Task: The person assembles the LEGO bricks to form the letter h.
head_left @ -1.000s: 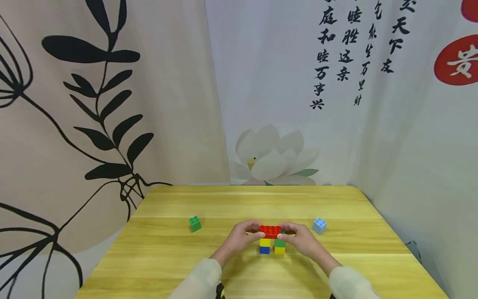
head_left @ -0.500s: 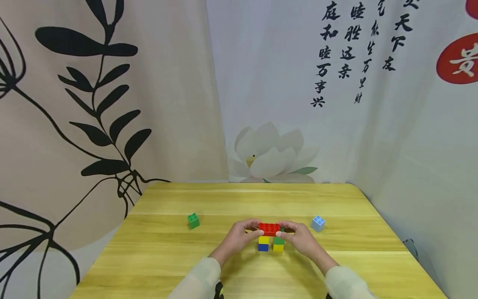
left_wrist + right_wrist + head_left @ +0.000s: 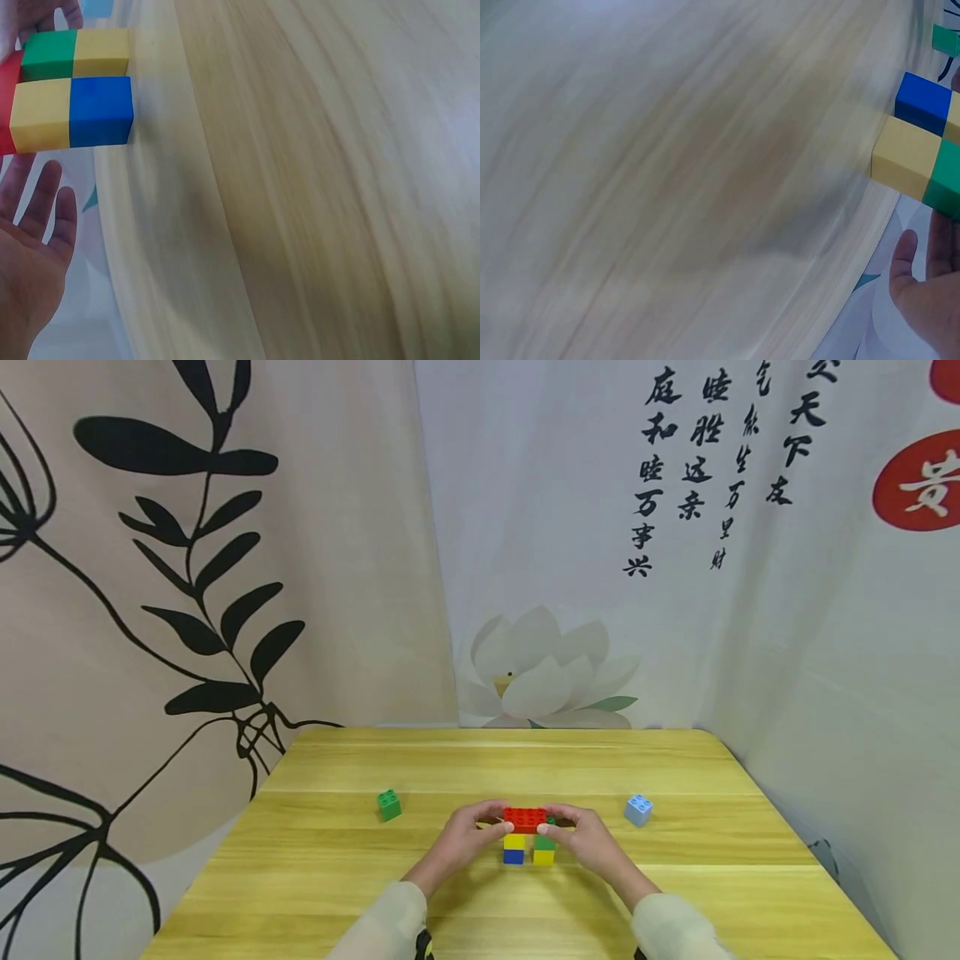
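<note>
A red brick [image 3: 525, 820] bridges two short columns. On the left, a yellow brick [image 3: 513, 842] sits over a blue brick [image 3: 513, 857]; on the right, a green brick [image 3: 544, 843] is above another yellow brick [image 3: 543, 857]. My left hand [image 3: 465, 839] pinches the red brick's left end between thumb and fingers, and my right hand [image 3: 591, 841] pinches its right end. Both columns show from the side in the left wrist view, where the blue brick [image 3: 101, 111] is nearest. Whether the columns touch the table cannot be told.
The wooden table [image 3: 315, 877] reaches back to a printed curtain [image 3: 360, 568]. A loose green brick [image 3: 388, 805] lies farther back on the left, and a light blue brick [image 3: 638, 810] on the right.
Over the last half second, both hands and the bricks they hold have shifted slightly left across the table. The two loose bricks have stayed in place.
</note>
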